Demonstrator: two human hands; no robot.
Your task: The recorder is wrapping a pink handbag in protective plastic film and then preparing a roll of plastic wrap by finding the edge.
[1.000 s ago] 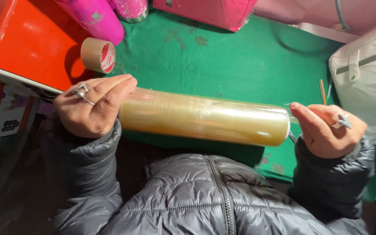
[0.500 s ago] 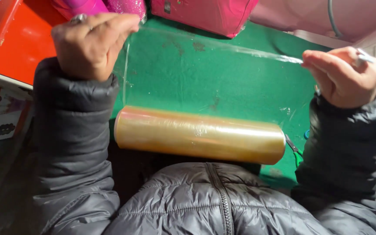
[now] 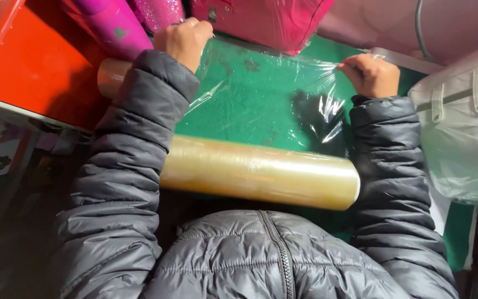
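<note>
mid-pull: left hand point(image 3: 182, 40) and right hand point(image 3: 373, 73) each clenched on a far corner of film point(image 3: 261, 94), stretched flat over green mat point(image 3: 239, 119) from roll point(image 3: 258, 173) near chest. next likely needs even tension, then tearing.

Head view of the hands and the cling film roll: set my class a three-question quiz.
1. True or false: both hands grip the pulled-out film.
2. Where does the film roll lie? A) on the red box B) near the jacket, on the green mat
3. What lies at the right edge?

Key:
1. True: the left hand and the right hand each pinch the sheet's far edge.
2. B
3. A white bag.
</note>
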